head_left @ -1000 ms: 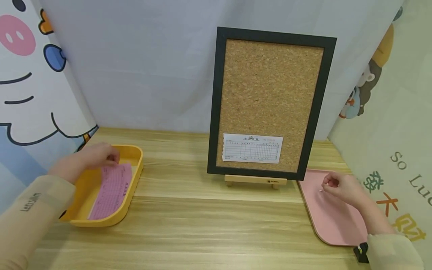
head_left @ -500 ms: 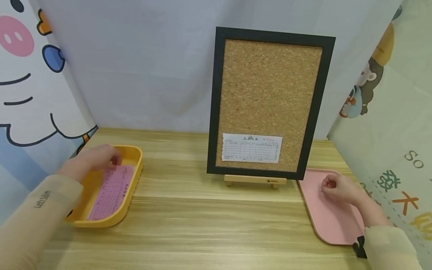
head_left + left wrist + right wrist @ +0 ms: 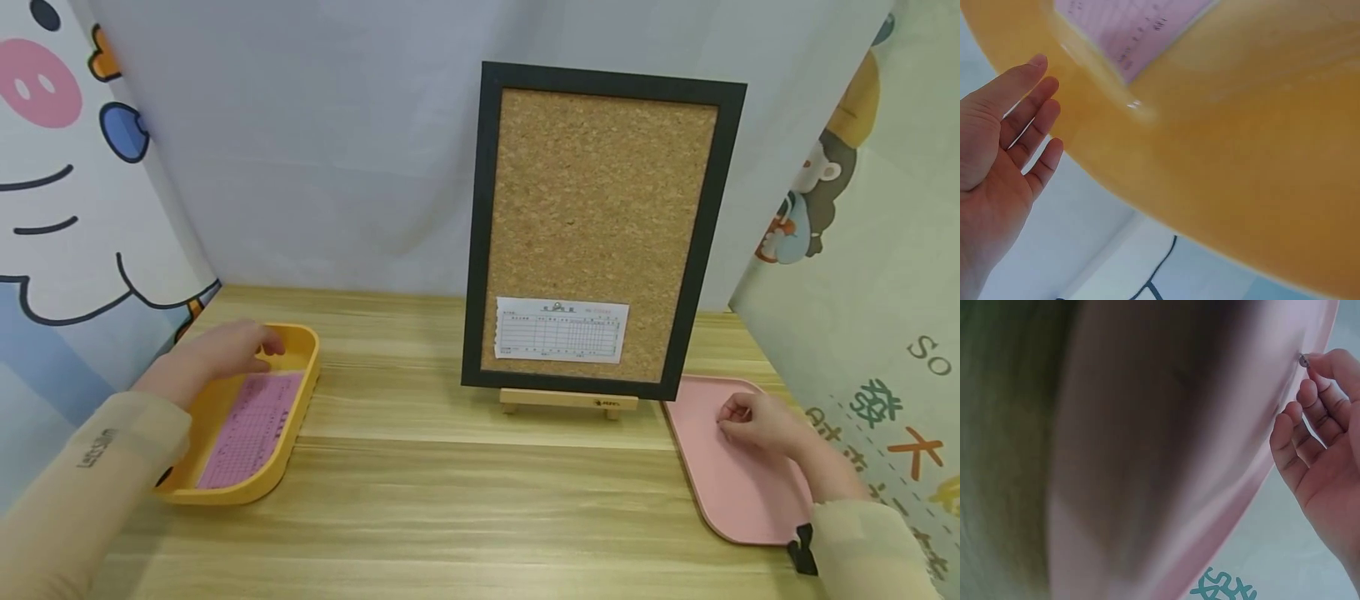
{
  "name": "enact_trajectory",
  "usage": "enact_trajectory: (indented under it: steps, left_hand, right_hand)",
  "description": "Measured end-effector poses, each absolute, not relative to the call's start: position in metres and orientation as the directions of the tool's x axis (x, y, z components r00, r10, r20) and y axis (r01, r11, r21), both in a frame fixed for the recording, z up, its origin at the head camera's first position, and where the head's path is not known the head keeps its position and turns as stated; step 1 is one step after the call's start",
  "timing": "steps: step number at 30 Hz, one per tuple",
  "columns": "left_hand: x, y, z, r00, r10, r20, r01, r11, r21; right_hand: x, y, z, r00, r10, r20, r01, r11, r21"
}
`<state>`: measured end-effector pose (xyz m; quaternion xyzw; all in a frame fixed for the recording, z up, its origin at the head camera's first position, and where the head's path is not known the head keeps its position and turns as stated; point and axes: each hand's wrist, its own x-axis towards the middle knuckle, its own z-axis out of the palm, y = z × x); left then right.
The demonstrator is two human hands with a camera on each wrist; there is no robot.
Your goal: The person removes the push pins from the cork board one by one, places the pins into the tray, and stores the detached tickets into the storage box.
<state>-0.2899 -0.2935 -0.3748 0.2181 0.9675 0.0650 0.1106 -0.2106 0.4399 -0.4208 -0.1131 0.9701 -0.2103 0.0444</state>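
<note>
My left hand point(image 3: 238, 348) is over the yellow basket point(image 3: 300, 417), above a sheet of pink printed paper point(image 3: 251, 429) that lies inside it. In the left wrist view the fingers of that hand are loosely spread and hold nothing. My right hand point(image 3: 761, 425) is over the pink tray point(image 3: 750, 508). Its thumb and forefinger pinch a small metal thumbtack point(image 3: 1304, 360), seen in the right wrist view; the other fingers are relaxed. A cork board point(image 3: 600, 192) in a black frame stands between the hands, with a white printed form point(image 3: 561, 331) low on it.
A small wooden easel point(image 3: 567, 401) supports the board on the wood-grain table point(image 3: 450, 508). Beside the tray's near right corner sits a black object point(image 3: 802, 550), partly behind the right sleeve. Patterned sheets hang on both sides and a plain cloth point(image 3: 337, 167) at the back.
My left hand has shifted slightly right, and its fingers have come away from the pink paper, which lies a little further right. My right hand has barely moved over the tray.
</note>
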Motion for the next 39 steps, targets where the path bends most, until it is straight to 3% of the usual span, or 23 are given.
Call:
enact_trajectory:
  steps: [20,32,39]
  left_hand:
    - [-0.266,-0.244,-0.345,-0.862,0.5,0.079,0.506,0.857,0.095]
    - [-0.251,-0.212,-0.334,-0.879,0.425,0.215,0.447,0.892,0.063]
    - [-0.242,-0.194,-0.33,-0.878,0.373,0.299,0.42,0.901,0.11]
  right_hand:
    - [-0.202,0.434,-0.394,-0.973,-0.229,0.016,-0.217,0.895,-0.39]
    - [-0.192,0.416,-0.363,-0.965,-0.21,0.158,-0.254,0.903,-0.345]
    - [-0.185,0.401,-0.35,-0.95,-0.198,0.24,-0.272,0.903,-0.332]
